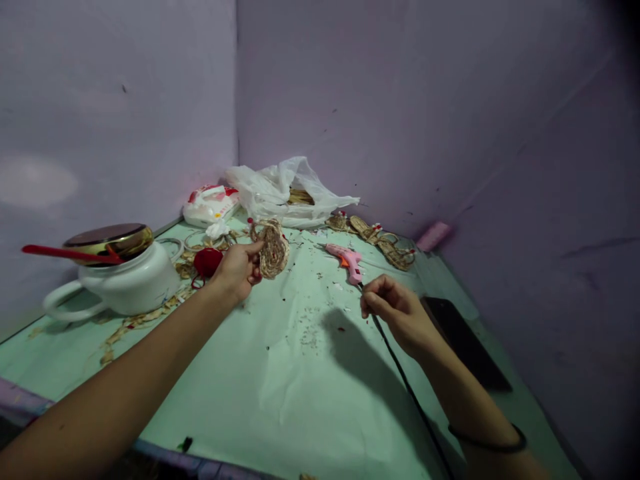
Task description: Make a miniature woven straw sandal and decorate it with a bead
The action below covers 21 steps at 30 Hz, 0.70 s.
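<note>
My left hand is closed on a small braided-straw slipper, held upright by its edge above the table. A red bead-like bit shows at the slipper's top left. My right hand hovers over the table at right, thumb and fingers curled together; anything between them is too small or hidden to make out. Just beyond it a pink hot glue gun lies on its side, nozzle to the left. The gun's black cord runs beneath my right hand toward the front edge.
White pot at left bears a gold-rimmed lid and a red stick. Red yarn and straw scraps lie nearby. Behind are a plastic bag and a wipes pack. More straw slippers and a dark phone sit at right.
</note>
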Available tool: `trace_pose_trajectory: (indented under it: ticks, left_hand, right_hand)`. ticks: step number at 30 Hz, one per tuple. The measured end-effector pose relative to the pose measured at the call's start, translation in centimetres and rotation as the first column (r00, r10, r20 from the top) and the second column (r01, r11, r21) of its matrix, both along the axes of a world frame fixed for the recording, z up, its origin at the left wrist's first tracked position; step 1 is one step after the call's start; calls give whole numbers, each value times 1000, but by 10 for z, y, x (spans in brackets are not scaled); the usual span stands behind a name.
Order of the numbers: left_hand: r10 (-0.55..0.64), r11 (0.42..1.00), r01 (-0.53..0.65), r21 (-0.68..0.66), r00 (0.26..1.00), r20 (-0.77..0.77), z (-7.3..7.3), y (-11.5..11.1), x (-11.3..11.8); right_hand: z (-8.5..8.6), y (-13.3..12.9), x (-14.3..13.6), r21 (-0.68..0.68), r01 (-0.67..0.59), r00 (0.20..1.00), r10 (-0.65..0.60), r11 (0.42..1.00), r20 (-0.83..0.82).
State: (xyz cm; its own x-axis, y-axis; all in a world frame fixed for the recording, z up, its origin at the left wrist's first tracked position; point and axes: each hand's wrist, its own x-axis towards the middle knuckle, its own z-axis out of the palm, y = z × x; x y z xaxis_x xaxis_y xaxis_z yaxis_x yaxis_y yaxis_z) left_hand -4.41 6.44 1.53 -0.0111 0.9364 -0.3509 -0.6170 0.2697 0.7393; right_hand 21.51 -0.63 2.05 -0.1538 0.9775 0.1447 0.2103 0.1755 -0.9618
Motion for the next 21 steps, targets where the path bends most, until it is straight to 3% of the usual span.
trace_pose_trajectory:
  ticks: [6,10,16,21]
  left_hand:
    - [-29,999,26,-29,996,-85,-4,0,3]
    - [-46,999,43,-30,994,-101,-5,-2,5]
    - [-56,998,53,-27,992,-110,-9,-1,5]
    - [-58,998,54,-38,992,-113,-8,-3,7]
  right_hand:
    - [-27,13,-14,34,-10,961,0,999,277]
    - [-34,25,-32,95,-90,899,40,991,436]
    - [-33,25,-57,108,-199,628,43,974,777]
    - [-34,21,-64,87,-266,462,48,960,886]
